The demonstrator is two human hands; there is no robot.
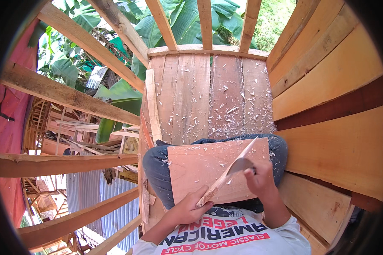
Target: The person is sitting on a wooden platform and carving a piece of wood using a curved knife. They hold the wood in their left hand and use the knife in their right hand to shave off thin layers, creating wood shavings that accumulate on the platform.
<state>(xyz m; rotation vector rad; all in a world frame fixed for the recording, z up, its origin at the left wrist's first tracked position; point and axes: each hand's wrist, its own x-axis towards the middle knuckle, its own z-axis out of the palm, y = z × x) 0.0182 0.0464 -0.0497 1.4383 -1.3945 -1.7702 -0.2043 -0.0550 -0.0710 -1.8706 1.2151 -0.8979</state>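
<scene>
A flat wooden board (pixel 191 165) lies across my crossed legs, with shavings scattered on it. My left hand (pixel 193 206) is closed round the lower end of a long, pale wooden piece (pixel 219 185), which slants up to the right and narrows to a point. My right hand (pixel 261 176) grips a knife (pixel 240 165) by its handle, mostly hidden in the fist. The broad blade lies against the wooden piece around its middle, over the board.
Plank flooring (pixel 200 93) strewn with wood shavings stretches out ahead of my legs. A loose wooden strip (pixel 153 106) lies along its left side. Slatted rails (pixel 72 165) enclose the left, and a plank wall (pixel 332 144) stands close on the right. Banana leaves (pixel 178 23) hang beyond the rails.
</scene>
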